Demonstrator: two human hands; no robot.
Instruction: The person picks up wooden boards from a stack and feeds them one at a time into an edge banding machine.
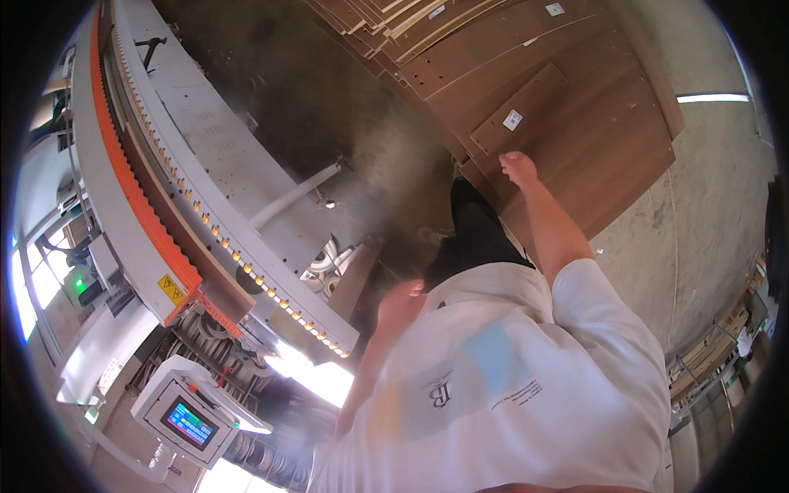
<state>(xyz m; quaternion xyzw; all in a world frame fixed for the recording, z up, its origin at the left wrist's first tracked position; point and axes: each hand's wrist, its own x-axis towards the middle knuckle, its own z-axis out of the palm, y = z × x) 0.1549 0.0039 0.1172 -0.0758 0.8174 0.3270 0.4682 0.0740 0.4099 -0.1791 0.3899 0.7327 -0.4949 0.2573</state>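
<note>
My right hand (518, 168) is over the stacked brown panels (608, 156), with its fingers curled in and nothing visible in them. Close to it, a smaller brown panel (542, 99) with a white label (512, 120) lies on top of the stack. Whether the hand touches the wood cannot be made out. Low beside my waist is my left hand (403, 302), smeared by motion, its fingers unclear. No object shows in it. A long machine (246, 271) with a row of small yellow rollers stands to its left.
An orange strip (140, 189) runs along the machine. A control panel (187, 417) with a lit screen sits at lower left. A grey bar (296, 195) juts from the machine toward the dark floor (288, 74). More panels lie on shelves (715, 345) at far right.
</note>
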